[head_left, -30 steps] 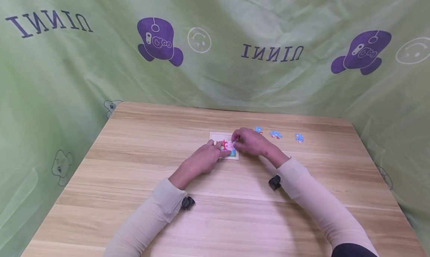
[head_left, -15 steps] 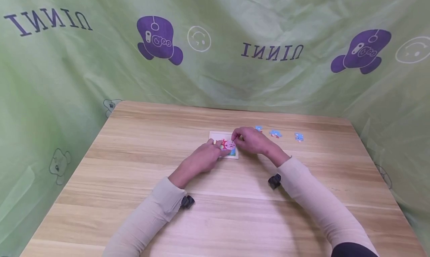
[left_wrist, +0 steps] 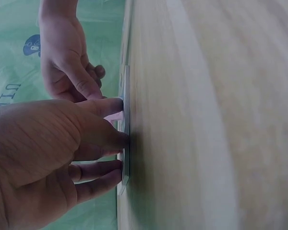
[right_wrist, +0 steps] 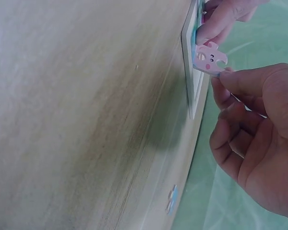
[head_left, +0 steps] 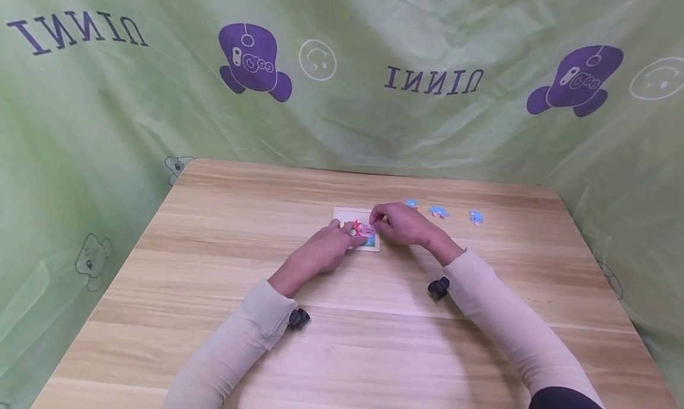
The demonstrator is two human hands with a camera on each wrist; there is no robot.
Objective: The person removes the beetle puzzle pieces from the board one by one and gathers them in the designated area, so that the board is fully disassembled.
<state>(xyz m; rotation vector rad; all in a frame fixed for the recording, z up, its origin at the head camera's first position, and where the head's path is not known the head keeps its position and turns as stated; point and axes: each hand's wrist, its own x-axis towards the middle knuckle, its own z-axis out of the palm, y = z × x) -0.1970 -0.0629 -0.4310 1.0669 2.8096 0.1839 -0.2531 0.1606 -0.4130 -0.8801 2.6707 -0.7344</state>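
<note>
A small framed jigsaw board (head_left: 344,214) lies on the table in the head view, with red, green and blue picture parts on its near side. My left hand (head_left: 320,250) rests its fingertips on the board, fingers fairly straight, covering its lower left part. At the board's right edge, my right hand (head_left: 402,224) pinches a pink puzzle piece between thumb and index finger. The right wrist view shows that puzzle piece (right_wrist: 210,59) printed with a pink animal face. It stands tilted up from the board, its far end close to the left fingertips (right_wrist: 210,31).
Three loose blue puzzle pieces lie to the right of the board: one piece (head_left: 411,203) partly behind the right hand, a middle piece (head_left: 439,212) and a far piece (head_left: 476,218). A green curtain (head_left: 342,130) hangs behind the wooden table (head_left: 256,207).
Both hands stay almost in place. The pink puzzle piece at the right fingertips has changed its tilt slightly, its face looking darker now than a second ago.
</note>
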